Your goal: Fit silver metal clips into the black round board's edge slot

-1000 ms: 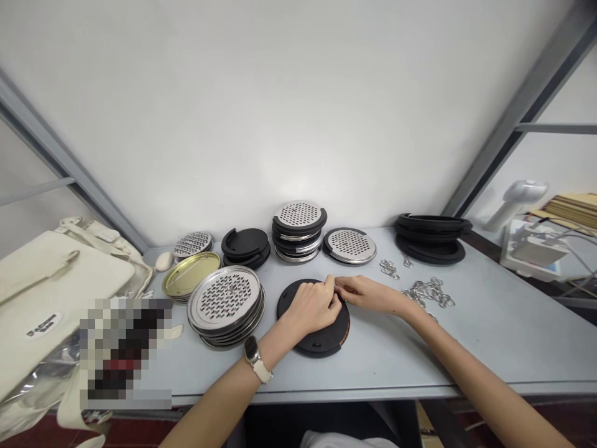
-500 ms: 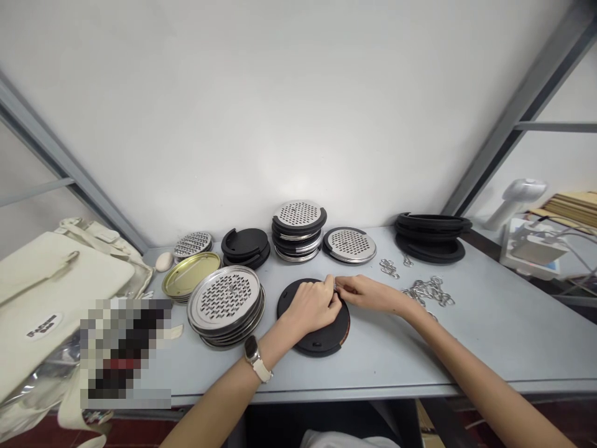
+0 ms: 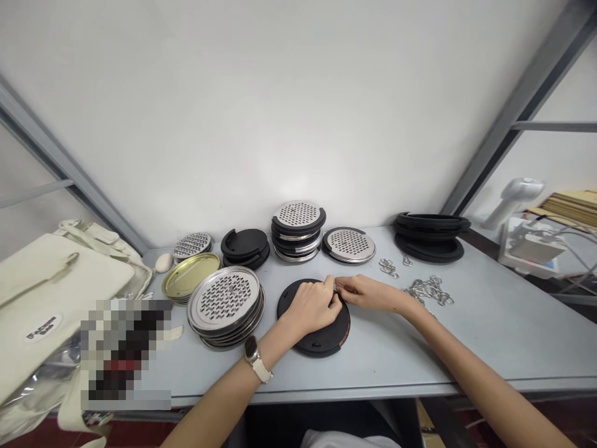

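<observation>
A round black disc [image 3: 321, 342] lies flat on the grey table, with an orange-red strip showing at its right edge. My left hand [image 3: 311, 306] rests on top of it, fingers curled and closed at its upper right rim. Against that same rim, my right hand [image 3: 368, 292] is pinched shut; a small shiny bit shows between the two hands, too little to name. To the left stands a stack of round metal grater plates [image 3: 226, 302]. On the right lie loose metal hooks [image 3: 426, 291], with a smaller group of hooks [image 3: 388, 267] behind them.
Along the wall are a stack of graters in black holders [image 3: 298, 216], a single grater [image 3: 349, 244], black discs [image 3: 245, 242] and black rings [image 3: 430, 246]. Gold lids [image 3: 189, 274] and a cream bag [image 3: 69, 280] are at left. A scanner [image 3: 513, 199] stands right.
</observation>
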### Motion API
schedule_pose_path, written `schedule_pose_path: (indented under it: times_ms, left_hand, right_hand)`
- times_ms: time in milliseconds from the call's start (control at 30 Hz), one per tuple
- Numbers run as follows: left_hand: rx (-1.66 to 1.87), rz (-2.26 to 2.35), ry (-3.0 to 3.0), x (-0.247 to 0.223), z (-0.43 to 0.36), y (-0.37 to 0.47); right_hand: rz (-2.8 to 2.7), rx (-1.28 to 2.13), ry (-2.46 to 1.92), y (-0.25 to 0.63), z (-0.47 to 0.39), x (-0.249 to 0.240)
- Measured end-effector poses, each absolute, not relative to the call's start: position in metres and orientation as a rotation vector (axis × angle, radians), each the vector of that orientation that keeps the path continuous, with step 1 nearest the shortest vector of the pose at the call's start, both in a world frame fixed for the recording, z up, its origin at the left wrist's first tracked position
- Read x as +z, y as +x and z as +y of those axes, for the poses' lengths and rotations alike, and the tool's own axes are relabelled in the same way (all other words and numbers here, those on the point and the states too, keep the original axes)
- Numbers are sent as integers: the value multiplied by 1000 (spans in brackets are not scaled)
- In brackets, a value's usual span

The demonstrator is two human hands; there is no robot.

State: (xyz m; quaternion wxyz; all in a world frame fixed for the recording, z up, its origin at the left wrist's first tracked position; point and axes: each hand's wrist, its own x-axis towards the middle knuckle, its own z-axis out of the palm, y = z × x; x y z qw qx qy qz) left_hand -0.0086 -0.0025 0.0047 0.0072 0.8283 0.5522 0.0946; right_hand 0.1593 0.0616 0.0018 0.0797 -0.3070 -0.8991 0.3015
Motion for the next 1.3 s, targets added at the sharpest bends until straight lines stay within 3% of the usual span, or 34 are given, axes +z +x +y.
schedule_pose_path:
  times_ms: [1000, 1300]
  left_hand:
    - [342, 1678, 2613, 2, 0, -11]
    - [391, 1661, 2365, 16, -4, -20]
  right_hand:
    - [-2729, 892, -870, 163, 66, -1]
    - [-2725, 880, -907, 161, 64, 3]
